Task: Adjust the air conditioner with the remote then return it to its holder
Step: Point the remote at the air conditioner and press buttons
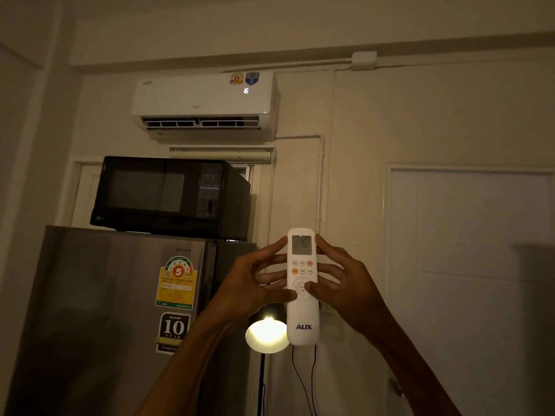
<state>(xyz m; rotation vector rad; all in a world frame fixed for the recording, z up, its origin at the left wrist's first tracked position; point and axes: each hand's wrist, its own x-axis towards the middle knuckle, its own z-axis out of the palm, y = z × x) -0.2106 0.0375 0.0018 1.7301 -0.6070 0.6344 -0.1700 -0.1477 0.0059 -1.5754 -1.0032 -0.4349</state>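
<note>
A white remote (302,319) marked AUX stands upright in front of me, its small screen lit with a number. My left hand (255,283) holds its left side, the thumb lying on the round pad. My right hand (345,283) grips its right side, its thumb also on the pad. High on the wall hangs the white air conditioner (204,100), its flap open and a lit number showing on its front. No remote holder shows in this view.
A black microwave (168,193) sits on a steel fridge (114,319) at the left. A lit lamp (265,334) on a black pole stands just behind the remote, with cables hanging below. A white door (468,265) fills the right wall.
</note>
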